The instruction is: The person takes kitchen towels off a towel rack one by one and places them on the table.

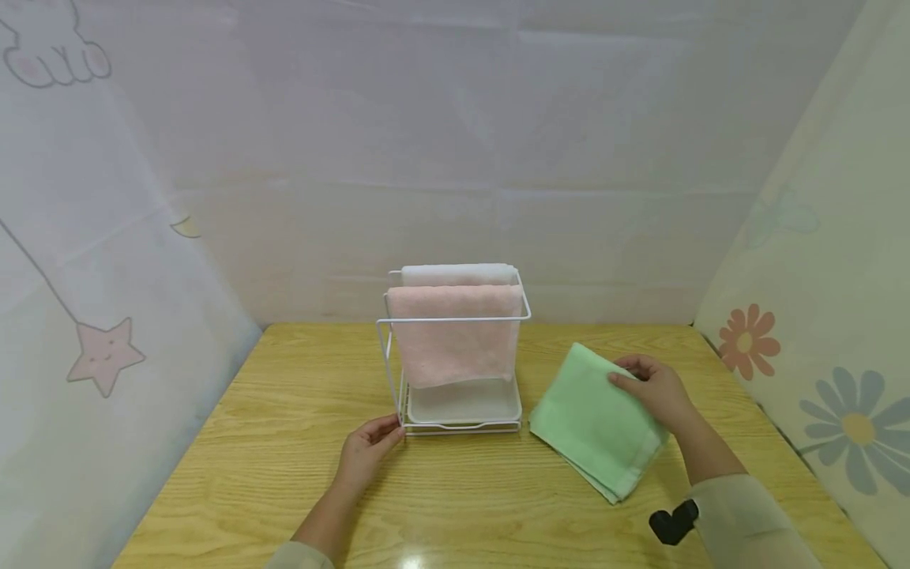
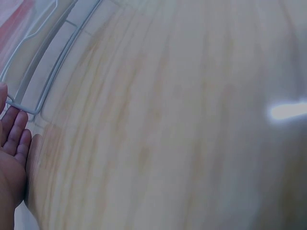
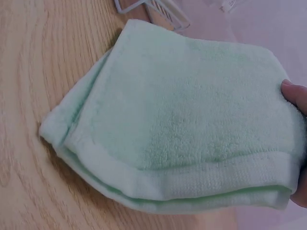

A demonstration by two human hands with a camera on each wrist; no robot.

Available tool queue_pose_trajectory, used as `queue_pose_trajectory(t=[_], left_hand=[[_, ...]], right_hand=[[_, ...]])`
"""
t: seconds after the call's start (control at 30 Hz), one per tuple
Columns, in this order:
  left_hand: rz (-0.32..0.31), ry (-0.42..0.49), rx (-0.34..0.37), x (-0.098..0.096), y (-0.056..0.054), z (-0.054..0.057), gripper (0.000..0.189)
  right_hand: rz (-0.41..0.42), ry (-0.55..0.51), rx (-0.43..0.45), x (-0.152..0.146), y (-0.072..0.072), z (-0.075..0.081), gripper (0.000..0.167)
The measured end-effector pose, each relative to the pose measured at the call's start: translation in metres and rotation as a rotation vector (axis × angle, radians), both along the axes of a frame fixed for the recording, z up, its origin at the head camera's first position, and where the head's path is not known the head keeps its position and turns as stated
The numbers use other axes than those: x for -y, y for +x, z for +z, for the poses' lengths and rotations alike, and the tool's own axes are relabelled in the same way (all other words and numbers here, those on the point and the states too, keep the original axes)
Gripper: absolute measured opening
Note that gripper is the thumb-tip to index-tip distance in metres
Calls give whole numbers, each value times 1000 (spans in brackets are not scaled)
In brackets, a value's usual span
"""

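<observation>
Judged about two-thirds along. Noted at centre of the head frame: a white wire rack (image 1: 455, 319) with three top rails, standing on a yellowish wood-grain tabletop (image 1: 284, 442). Counted as done: a pale pink cloth towel (image 1: 455, 340) draped over the middle rail, and behind it a white cloth towel (image 1: 458, 274) over the rear rail, mostly hidden by the pink. Also logged, low in the rack's base: a shallow white rectangular tray (image 1: 465, 403).

Counted as left: hanging the folded mint-green terry towel (image 1: 597, 419), to judge by the bare front rail. Located right of centre in the head frame, tilted, just beside the rack and not yet on it. Cannot tell from these views about contact between its lowest corner and the tabletop.

Right hand (image 1: 657, 395): pinching the green towel at its upper-right edge, thumb on the near face, fingers behind. Left hand (image 1: 364, 452): lightly pinching the rack's front base corner, left of centre, probably for steadiness.

Checked for brands and writing: none legible. Spotted at the top edge of the right wrist frame: a small whitish tag-like patch (image 3: 229, 5), too small to read.
</observation>
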State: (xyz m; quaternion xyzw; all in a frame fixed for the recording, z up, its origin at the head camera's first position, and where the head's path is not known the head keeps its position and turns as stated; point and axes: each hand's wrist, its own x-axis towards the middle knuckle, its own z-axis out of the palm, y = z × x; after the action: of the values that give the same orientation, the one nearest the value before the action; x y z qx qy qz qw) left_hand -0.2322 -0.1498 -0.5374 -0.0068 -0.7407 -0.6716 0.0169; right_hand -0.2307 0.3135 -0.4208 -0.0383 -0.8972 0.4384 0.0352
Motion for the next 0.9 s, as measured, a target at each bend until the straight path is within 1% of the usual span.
queue_pose_trajectory(t=[0.17, 0.37, 0.47, 0.63, 0.73, 0.9], left_hand=[[4, -12, 9, 1, -1, -1, 37], [11, -1, 24, 1, 0, 2, 36], [14, 6, 24, 0, 0, 2, 36], [8, 8, 3, 0, 0, 2, 36], [9, 5, -3, -1, 1, 2, 35], [24, -1, 21, -1, 0, 2, 33]], right_hand=[[-29, -17, 48, -10, -11, -12, 53], [-42, 52, 93, -23, -19, -30, 58], [-55, 82, 105, -29, -20, -41, 60], [-69, 107, 114, -40, -21, -60, 62], [-72, 93, 125, -46, -20, -69, 61], [-78, 48, 160, -52, -19, -80, 56]])
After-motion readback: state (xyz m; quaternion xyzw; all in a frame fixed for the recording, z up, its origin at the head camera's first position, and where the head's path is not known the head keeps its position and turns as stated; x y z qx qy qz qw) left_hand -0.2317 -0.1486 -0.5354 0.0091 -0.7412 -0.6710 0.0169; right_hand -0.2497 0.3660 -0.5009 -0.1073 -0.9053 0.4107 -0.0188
